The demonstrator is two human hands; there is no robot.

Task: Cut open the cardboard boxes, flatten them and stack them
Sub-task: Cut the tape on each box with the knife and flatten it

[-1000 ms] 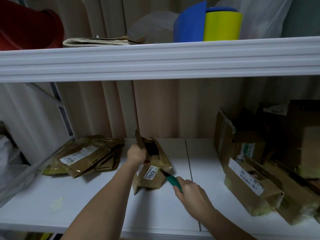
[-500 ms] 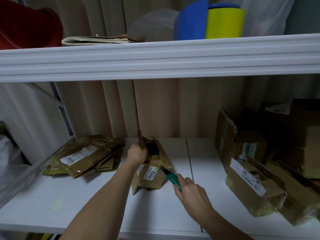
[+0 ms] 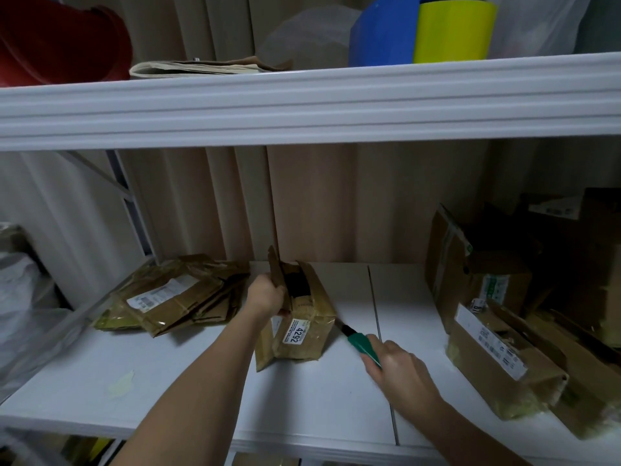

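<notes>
Left hand [image 3: 265, 295] is gripping the open box [image 3: 302, 326] mid-shelf [image 3: 188, 391]; right hand [image 3: 400, 375] is clutching a green-handled knife [image 3: 358, 341], blade touching the box's right side.

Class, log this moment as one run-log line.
left hand grips box flap | right hand holds knife, blade at box | flattened stack left

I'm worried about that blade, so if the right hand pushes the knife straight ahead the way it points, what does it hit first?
The right hand aims the green-handled knife up-left at the small cardboard box labelled 4292. Its lower right corner comes first; the tip looks already at it. The left hand grips higher up.
</notes>
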